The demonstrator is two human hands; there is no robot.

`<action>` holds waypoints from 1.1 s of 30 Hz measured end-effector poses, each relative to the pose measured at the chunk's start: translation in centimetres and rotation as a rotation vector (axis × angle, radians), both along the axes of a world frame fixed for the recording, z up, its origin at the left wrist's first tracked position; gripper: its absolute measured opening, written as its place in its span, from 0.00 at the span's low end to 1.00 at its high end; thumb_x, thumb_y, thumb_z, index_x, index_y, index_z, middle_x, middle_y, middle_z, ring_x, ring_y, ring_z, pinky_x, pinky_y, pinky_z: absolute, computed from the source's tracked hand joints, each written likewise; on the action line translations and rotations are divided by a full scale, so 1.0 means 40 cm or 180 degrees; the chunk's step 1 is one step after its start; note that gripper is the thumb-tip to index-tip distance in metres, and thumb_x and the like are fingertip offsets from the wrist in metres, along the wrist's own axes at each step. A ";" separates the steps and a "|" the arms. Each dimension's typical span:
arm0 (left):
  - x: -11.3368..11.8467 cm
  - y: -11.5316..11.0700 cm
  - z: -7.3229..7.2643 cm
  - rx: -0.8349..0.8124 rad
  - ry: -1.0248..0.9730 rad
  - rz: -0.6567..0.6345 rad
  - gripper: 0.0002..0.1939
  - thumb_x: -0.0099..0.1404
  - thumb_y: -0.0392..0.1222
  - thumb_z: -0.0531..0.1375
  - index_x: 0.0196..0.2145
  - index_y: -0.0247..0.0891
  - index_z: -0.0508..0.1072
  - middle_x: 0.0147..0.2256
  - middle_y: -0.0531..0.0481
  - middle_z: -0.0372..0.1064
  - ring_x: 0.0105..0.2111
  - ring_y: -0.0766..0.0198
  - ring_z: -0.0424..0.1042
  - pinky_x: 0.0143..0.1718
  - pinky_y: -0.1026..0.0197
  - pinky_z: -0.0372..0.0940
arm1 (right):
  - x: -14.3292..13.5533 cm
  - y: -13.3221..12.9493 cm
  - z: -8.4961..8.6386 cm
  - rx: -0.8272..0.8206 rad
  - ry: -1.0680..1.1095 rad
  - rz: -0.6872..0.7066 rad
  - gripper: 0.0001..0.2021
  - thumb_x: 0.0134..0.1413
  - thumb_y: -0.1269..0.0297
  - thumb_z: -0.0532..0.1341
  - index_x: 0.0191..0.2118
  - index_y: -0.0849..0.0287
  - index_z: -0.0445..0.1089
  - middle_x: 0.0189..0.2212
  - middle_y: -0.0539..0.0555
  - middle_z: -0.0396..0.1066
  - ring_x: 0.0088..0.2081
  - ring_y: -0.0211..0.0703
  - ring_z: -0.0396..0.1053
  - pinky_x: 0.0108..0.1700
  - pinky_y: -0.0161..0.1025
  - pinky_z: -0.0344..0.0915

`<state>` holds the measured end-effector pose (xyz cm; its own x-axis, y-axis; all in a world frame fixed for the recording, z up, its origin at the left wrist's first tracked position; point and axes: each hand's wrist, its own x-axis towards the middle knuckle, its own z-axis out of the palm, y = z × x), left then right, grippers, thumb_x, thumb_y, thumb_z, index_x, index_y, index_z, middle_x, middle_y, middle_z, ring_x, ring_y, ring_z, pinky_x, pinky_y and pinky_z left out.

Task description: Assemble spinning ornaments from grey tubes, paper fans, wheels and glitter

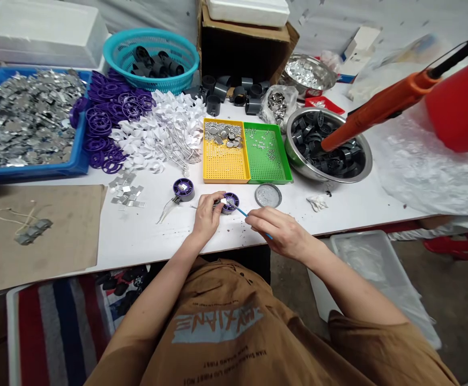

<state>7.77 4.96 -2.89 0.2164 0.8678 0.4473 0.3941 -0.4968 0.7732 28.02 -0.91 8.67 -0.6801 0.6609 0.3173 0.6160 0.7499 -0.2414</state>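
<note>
Carrying surface (145, 246): white, spread before me with parts.
Green tray (272, 166): upright beside a yellow tray (226, 180).
Right hand (280, 231): I have it closed around a blue stick (242, 213).
Left hand (207, 214): clamped on the purple part (234, 201) at its left edge.
Purple part: between my hands, stick reaching its top.
White piece (223, 201): at my left fingertips.

Foam slab (248, 10) atop cardboard box (245, 32)
</note>
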 end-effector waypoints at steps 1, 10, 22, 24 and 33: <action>0.000 0.000 0.000 -0.0012 -0.0002 0.0000 0.08 0.71 0.40 0.51 0.45 0.40 0.67 0.46 0.47 0.72 0.45 0.59 0.67 0.47 0.54 0.66 | 0.000 0.000 -0.002 -0.0021 0.0001 -0.0008 0.16 0.58 0.81 0.49 0.49 0.62 0.64 0.42 0.61 0.72 0.42 0.45 0.69 0.42 0.41 0.70; 0.001 0.000 0.002 -0.0047 0.0013 -0.0002 0.09 0.71 0.41 0.51 0.45 0.40 0.67 0.46 0.46 0.72 0.46 0.58 0.67 0.48 0.53 0.66 | -0.001 0.003 -0.001 -0.0118 0.0084 -0.0176 0.16 0.58 0.80 0.49 0.49 0.61 0.64 0.40 0.60 0.72 0.41 0.46 0.69 0.41 0.42 0.70; 0.002 -0.001 0.003 -0.0014 0.0037 0.0029 0.09 0.71 0.41 0.51 0.45 0.39 0.67 0.46 0.46 0.72 0.46 0.58 0.67 0.47 0.53 0.66 | -0.004 0.000 -0.003 -0.0103 0.0090 -0.0171 0.16 0.59 0.81 0.49 0.49 0.62 0.64 0.42 0.60 0.71 0.42 0.45 0.69 0.42 0.42 0.71; 0.002 -0.001 0.004 0.0007 0.0061 0.0008 0.09 0.71 0.41 0.51 0.45 0.39 0.67 0.46 0.46 0.72 0.45 0.58 0.67 0.47 0.53 0.66 | -0.001 -0.004 0.001 -0.0148 0.0168 -0.0194 0.16 0.59 0.80 0.49 0.50 0.61 0.64 0.42 0.60 0.71 0.42 0.45 0.69 0.42 0.42 0.71; 0.002 -0.002 0.001 -0.0009 0.0037 -0.0020 0.09 0.71 0.41 0.51 0.45 0.40 0.67 0.46 0.46 0.72 0.45 0.58 0.67 0.46 0.53 0.67 | 0.006 -0.021 0.003 -0.0058 0.0510 -0.0280 0.13 0.61 0.74 0.52 0.49 0.60 0.66 0.40 0.59 0.74 0.42 0.45 0.72 0.42 0.42 0.72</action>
<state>7.87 4.90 -2.85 0.2269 0.8677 0.4422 0.3999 -0.4970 0.7701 28.28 -1.73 8.79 -0.5612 0.7222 0.4042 0.6316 0.6894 -0.3548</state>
